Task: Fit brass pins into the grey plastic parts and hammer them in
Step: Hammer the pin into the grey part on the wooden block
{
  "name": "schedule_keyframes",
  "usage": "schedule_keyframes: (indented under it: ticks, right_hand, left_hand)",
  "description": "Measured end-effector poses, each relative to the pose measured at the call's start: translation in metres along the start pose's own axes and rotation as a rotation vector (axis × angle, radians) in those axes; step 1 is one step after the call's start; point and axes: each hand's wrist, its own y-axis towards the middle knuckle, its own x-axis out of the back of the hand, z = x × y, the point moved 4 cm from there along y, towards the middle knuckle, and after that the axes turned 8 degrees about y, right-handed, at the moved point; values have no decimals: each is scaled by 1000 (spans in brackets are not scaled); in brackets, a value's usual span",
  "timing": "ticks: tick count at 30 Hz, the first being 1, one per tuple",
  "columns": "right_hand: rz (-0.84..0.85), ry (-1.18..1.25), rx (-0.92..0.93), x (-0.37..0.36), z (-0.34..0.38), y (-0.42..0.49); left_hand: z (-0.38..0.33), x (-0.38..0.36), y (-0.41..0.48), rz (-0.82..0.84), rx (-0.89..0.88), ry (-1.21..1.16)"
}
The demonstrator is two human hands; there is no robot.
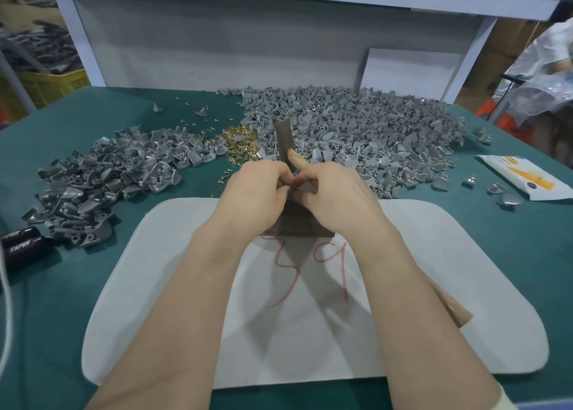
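Grey plastic part (305,187) — one — pinched between left hand (255,189) and right hand (335,195).

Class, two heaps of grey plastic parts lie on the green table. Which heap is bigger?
The right-hand heap of grey parts, beyond the right hand. It spreads wider than the left-hand heap, reaching the back wall.

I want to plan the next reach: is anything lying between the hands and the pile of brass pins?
Nothing visible blocks it. The brass pins lie just beyond the left hand, with only bare green table and a few stray pins between. The hammer stands to their right.
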Motion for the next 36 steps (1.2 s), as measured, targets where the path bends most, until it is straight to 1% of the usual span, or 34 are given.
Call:
schedule_keyframes:
  ticks: [10,25,32,36]
  right_hand:
    - [0,4,-6,-1,-1,2]
    - [-18,11,-4,0,0,1]
    - [-7,25,-3,0,-2,2]
    - [-15,25,-9,0,-3,3]
  left_hand:
    - [0,0,1,0,-22,9]
    - [-2,-2,3,20,6,-7]
    - [7,-6,5,-11,9,-76]
    - [11,-6,6,9,-20,-130]
